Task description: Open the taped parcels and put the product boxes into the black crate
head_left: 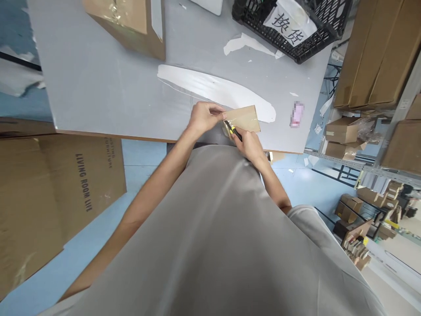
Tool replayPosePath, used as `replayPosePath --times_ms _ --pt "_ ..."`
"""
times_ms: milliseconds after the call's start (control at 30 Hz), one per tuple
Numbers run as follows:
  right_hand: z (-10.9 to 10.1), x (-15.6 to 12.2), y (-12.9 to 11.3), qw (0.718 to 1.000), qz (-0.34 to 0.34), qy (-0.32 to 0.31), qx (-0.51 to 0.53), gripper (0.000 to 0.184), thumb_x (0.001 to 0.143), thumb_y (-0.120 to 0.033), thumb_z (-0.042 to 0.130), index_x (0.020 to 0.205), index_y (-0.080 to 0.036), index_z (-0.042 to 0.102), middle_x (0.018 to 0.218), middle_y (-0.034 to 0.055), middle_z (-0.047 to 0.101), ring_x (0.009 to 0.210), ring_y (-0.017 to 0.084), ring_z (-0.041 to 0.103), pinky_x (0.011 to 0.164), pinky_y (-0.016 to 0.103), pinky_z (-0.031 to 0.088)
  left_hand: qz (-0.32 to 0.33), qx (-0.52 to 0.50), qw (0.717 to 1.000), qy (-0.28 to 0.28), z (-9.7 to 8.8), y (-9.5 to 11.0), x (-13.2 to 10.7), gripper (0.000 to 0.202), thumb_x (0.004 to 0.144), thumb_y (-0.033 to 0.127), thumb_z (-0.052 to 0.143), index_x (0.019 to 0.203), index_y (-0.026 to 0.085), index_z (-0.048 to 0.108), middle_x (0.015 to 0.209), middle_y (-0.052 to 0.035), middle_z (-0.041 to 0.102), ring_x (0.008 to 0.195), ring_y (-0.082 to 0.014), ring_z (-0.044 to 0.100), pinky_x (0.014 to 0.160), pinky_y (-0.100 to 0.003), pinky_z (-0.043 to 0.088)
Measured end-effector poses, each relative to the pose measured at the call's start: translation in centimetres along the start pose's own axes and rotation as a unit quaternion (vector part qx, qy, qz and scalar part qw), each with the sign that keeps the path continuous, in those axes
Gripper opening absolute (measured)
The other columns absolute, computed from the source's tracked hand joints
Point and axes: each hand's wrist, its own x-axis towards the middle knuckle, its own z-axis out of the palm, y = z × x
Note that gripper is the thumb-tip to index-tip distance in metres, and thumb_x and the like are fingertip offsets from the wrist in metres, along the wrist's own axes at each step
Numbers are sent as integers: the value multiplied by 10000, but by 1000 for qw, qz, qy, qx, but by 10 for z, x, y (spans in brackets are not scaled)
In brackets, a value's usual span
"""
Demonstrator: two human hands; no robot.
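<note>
A small flat cardboard parcel wrapped in clear tape lies at the near edge of the grey table. My left hand pinches its left end, fingers closed on it. My right hand is closed round a yellow and black utility knife, whose tip touches the parcel's near left corner.
A long white plastic bag lies behind the parcel. An open cardboard box stands far left, a black crate with a paper label far right. Flattened cartons lean at the left; shelves of boxes fill the right.
</note>
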Motion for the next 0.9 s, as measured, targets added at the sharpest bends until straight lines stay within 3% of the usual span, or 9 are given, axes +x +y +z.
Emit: replayPosePath --times_ms 167,500,700,900 --pt "-11 0 -22 998 48 -27 -26 330 1274 -263 528 1437 -182 803 1306 180 901 1207 301 833 1055 325 560 -41 40 996 63 9 8 -6 139 787 220 961 925 235 948 1029 -38 939 1063 -308 904 1061 -394 716" --pt "-5 -13 -59 981 153 -83 -86 430 1289 -222 440 1598 -134 726 1449 245 850 1363 350 822 1126 412 626 -54 95 991 75 12 11 -15 166 822 206 898 974 245 951 940 -15 918 961 -289 883 991 -373 685" --pt "-2 -10 -59 983 145 -83 -70 456 1258 -144 411 1529 -109 777 1504 272 821 1383 347 811 1150 415 626 -40 102 990 84 14 7 -19 170 827 197 880 980 233 943 1076 -39 942 965 -282 884 999 -387 679" --pt "-2 -11 -61 985 124 -97 -68 499 1218 -94 416 1480 -134 839 1488 267 843 1344 347 821 1108 424 650 -48 78 990 109 17 -1 -17 155 807 207 870 948 229 931 1060 -45 938 945 -283 883 970 -393 690"
